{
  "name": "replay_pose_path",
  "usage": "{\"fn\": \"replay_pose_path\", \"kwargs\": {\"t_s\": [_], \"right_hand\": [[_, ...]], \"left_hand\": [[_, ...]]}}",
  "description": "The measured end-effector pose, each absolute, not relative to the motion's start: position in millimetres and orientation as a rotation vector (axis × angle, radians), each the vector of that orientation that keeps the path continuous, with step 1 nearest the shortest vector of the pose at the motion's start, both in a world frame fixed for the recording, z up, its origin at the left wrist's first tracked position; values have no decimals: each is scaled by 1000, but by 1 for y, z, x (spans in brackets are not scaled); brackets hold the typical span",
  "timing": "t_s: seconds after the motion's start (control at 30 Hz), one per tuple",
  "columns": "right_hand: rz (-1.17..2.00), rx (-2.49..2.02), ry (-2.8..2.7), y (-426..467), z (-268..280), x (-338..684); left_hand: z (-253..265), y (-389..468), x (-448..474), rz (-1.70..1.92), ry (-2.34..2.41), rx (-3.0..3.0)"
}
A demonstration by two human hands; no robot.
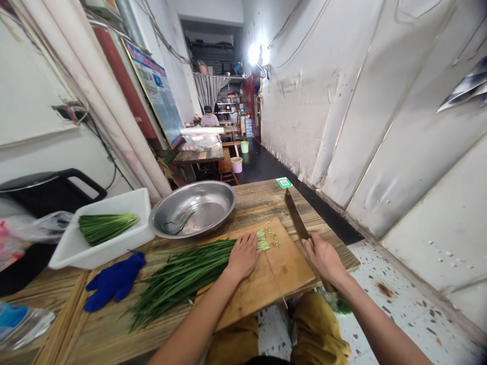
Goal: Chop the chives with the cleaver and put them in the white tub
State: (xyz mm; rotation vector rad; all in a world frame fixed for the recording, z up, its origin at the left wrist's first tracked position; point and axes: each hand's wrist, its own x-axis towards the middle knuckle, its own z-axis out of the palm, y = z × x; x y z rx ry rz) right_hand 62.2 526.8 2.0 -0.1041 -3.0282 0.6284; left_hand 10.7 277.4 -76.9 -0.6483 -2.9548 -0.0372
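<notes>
A long bundle of garlic chives (pixel 186 279) lies across the table and onto the wooden cutting board (pixel 291 266), pale stem ends to the right. My left hand (pixel 244 253) rests over the bundle near those ends, its fingers together and pressing it to the board. Small cut stem pieces (pixel 274 237) are scattered just right of the ends. Gripped by its handle in my right hand (pixel 322 255), a kitchen knife (pixel 296 213) points away from me at the board's right edge, apart from the chives.
Beyond the board stands a steel bowl (pixel 205 203) with a few green strands. A white tub (pixel 142 205) of chives, a blue glove (pixel 114 281) and a plastic bottle (pixel 25 324) are at left. A QR card (pixel 284 183) lies at the far edge. One person (pixel 209 118) sits far back.
</notes>
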Motion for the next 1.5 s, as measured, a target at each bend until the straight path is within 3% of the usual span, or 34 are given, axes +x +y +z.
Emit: {"fn": "replay_pose_path", "kwargs": {"t_s": [0.27, 0.67, 1.5], "right_hand": [[465, 63, -3227, 465, 24, 90], [329, 85, -3297, 452, 26, 92], [506, 157, -3337, 465, 21, 82]], "left_hand": [[-85, 273, 11, -149, -2844, -669], [-83, 271, 10, -237, -2824, -690], [-82, 270, 9, -246, -2857, -694]]}}
